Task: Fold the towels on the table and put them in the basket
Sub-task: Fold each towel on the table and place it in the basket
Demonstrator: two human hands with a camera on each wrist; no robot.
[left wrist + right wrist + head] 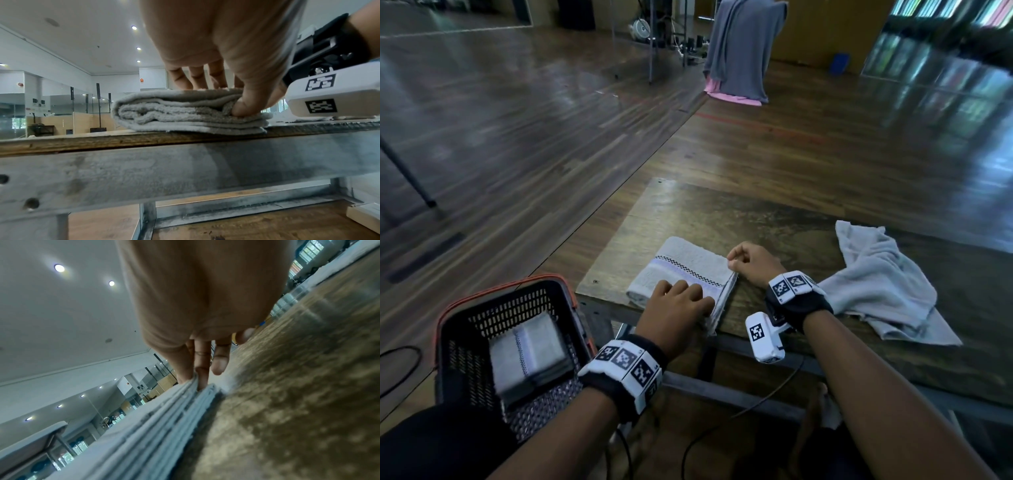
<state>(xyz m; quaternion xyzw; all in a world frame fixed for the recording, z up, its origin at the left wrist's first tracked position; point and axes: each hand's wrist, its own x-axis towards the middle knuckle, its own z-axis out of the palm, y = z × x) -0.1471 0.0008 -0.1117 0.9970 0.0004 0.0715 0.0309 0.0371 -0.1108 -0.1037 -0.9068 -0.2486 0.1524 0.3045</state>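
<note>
A folded grey towel [681, 265] with a checked stripe lies at the near left corner of the wooden table [774, 219]. My left hand [678, 305] grips its near right corner, fingers on top and thumb tucked between the layers [242, 108]. At the far right corner my right hand [743, 260] pinches the upper layers of the towel [180, 395]. A crumpled grey towel [883, 284] lies on the table to the right. The black basket [482, 329] with an orange rim sits low at the left and holds a folded towel [527, 356].
The table's metal frame [185, 170] runs under its front edge. A cable [722, 425] hangs below the table. Far across the wooden floor stands something draped in grey cloth [743, 48] over pink fabric. A dark stand leg [407, 174] is at the left.
</note>
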